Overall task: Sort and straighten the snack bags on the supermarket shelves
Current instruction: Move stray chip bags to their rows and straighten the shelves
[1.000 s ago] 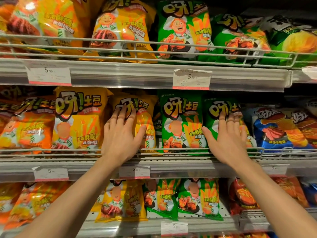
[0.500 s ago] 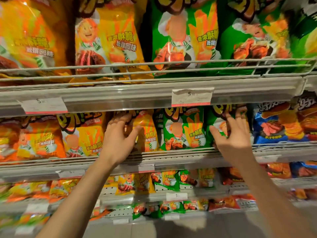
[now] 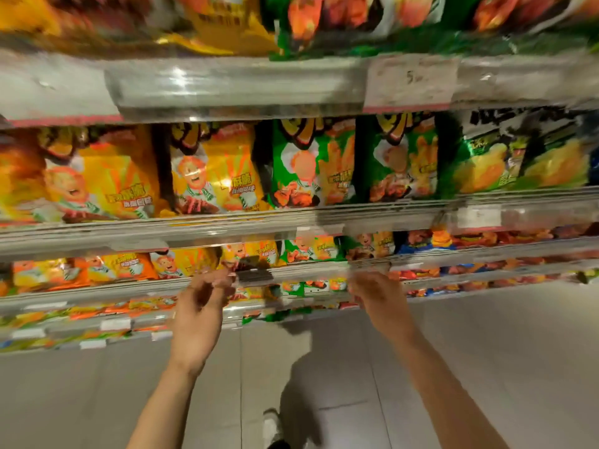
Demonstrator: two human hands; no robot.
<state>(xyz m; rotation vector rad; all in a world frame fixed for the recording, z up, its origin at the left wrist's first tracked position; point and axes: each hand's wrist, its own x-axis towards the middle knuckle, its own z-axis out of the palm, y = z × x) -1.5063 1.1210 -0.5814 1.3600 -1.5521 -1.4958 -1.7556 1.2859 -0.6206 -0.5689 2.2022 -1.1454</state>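
The view is blurred by motion. On the shelf at eye height stand a yellow snack bag [image 3: 214, 170], two green snack bags [image 3: 311, 166] [image 3: 402, 163], an orange-yellow bag [image 3: 97, 183] at the left and a green-and-black bag [image 3: 518, 157] at the right, all upright behind a wire rail. My left hand [image 3: 201, 306] and my right hand [image 3: 379, 299] hang lower, in front of the lower shelves and apart from the bags. Both hold nothing, with their fingers loosely curled and apart.
A shelf edge with a price tag [image 3: 411, 82] runs above the bags. Lower shelves [image 3: 97, 286] hold more small orange, yellow, green and blue bags. Grey floor tiles [image 3: 486, 367] and my shoe [image 3: 272, 426] show below.
Both hands have come off the yellow and green bags and dropped back from the shelf. The view has swung so the shelves sit higher and the floor shows.
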